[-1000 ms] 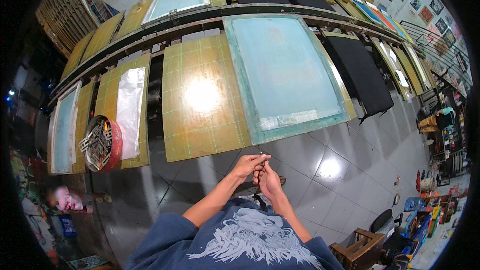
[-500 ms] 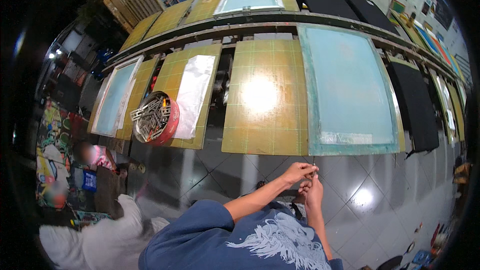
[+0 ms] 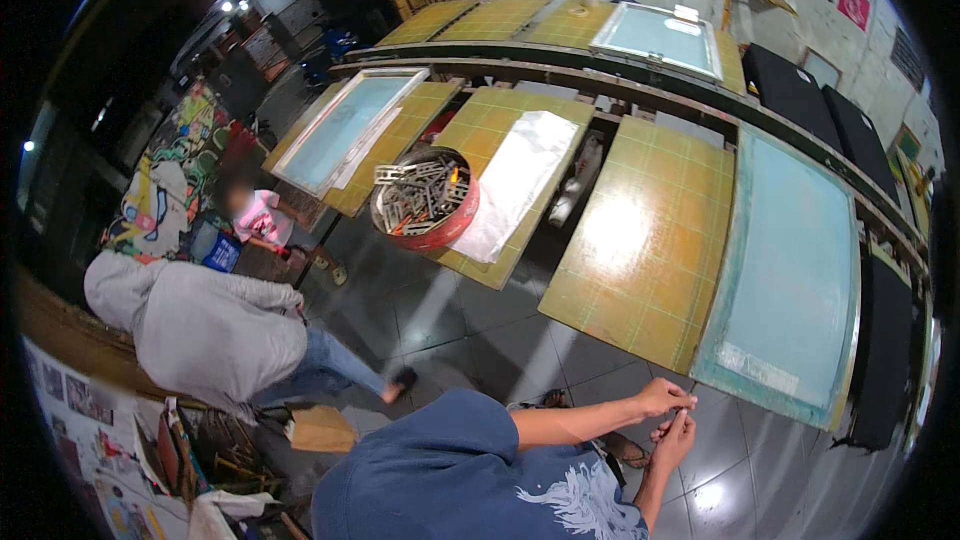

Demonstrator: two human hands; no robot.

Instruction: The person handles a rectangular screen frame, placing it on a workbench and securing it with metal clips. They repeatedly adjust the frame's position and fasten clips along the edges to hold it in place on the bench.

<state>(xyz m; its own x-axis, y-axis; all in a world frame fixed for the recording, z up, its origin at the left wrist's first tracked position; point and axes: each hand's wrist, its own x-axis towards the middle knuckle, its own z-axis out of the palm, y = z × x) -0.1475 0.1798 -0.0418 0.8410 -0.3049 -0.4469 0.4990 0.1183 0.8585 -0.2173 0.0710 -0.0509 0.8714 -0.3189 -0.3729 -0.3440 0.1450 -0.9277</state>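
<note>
My left hand (image 3: 664,398) and my right hand (image 3: 674,436) are close together by the near left corner of a blue mesh printing screen (image 3: 790,270). Both have their fingers pinched, the left one just above the right. Whatever small thing is between them is too tiny to make out. That screen has a teal-stained frame and a strip of tape along its near end. Left of it lies a yellowish board (image 3: 650,240) marked with green grid lines.
A round red tin (image 3: 465,222) full of metal hardware sits on another board, beside a silvery sheet (image 3: 520,175). Smaller screens (image 3: 350,130) (image 3: 660,38) lie farther off. Someone in a grey hooded top (image 3: 215,335) is at left; another person in pink (image 3: 262,220) is beyond.
The view has swung to the left, so the boards appear farther right and tilted. More of the person in grey shows. My hands remain pinched together near the screen's corner.
</note>
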